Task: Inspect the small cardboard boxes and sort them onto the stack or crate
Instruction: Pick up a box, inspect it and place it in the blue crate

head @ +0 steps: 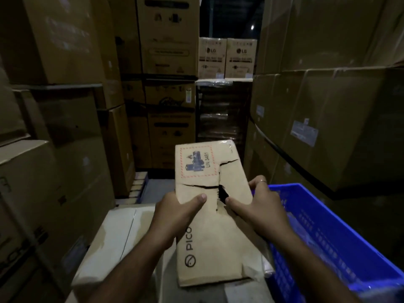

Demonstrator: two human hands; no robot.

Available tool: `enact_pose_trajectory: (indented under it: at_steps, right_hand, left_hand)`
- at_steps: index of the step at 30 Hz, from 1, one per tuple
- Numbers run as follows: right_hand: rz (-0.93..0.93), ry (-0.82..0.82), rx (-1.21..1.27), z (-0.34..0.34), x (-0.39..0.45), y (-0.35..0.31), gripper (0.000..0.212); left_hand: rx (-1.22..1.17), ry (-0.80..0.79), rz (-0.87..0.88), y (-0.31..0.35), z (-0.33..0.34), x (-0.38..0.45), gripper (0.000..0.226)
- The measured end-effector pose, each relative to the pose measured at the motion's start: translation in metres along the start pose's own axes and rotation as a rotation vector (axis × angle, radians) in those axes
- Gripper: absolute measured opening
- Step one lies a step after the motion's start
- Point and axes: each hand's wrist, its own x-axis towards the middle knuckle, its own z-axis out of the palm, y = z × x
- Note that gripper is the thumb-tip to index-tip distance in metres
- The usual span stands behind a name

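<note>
I hold a small brown cardboard box (213,226) in front of me with both hands. Its top face is torn, with cracks and a dark hole near the middle. A red-bordered battery label and "PICO" print show on it. My left hand (175,217) grips its left edge, thumb lying across the top. My right hand (260,204) grips the right edge, thumb beside the hole. A pale cardboard stack (115,239) lies below on the left. A blue plastic crate (332,235) stands at the lower right.
Tall stacks of large cardboard cartons wall in both sides (65,106) (328,106). More cartons (227,57) fill the far end of a narrow dim aisle. Clear plastic wrapping lies inside the crate.
</note>
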Motion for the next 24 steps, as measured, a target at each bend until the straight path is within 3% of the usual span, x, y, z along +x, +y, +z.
enact_pose_trajectory:
  at_steps: [4,11,14,18,21,22,24]
  right_hand:
    - [0.096,-0.049,0.024,0.028,-0.028,0.033,0.048]
    - [0.147,-0.057,0.087,0.039,-0.037,0.049,0.055]
    - [0.152,-0.008,0.132,0.036,-0.033,0.052,0.055]
    - [0.216,0.132,0.328,0.016,-0.015,0.051,0.051]
    - [0.275,0.175,0.486,-0.01,0.006,0.055,0.05]
    - [0.303,0.189,0.512,-0.019,0.012,0.057,0.05]
    - [0.366,0.177,0.605,-0.036,0.021,0.06,0.051]
  left_hand:
    - [0.02,0.005,-0.11,-0.035,0.017,-0.022,0.035]
    - [-0.001,0.033,-0.117,-0.039,0.023,-0.024,0.026]
    - [-0.07,-0.005,-0.101,-0.031,0.02,-0.021,0.036]
    - [-0.37,-0.052,-0.144,-0.02,0.007,-0.012,0.042]
    - [-0.273,0.011,-0.213,-0.029,-0.007,-0.006,0.061]
    - [-0.249,-0.034,-0.273,-0.033,-0.012,-0.006,0.065]
    - [-0.447,-0.186,-0.376,-0.038,-0.017,-0.007,0.07]
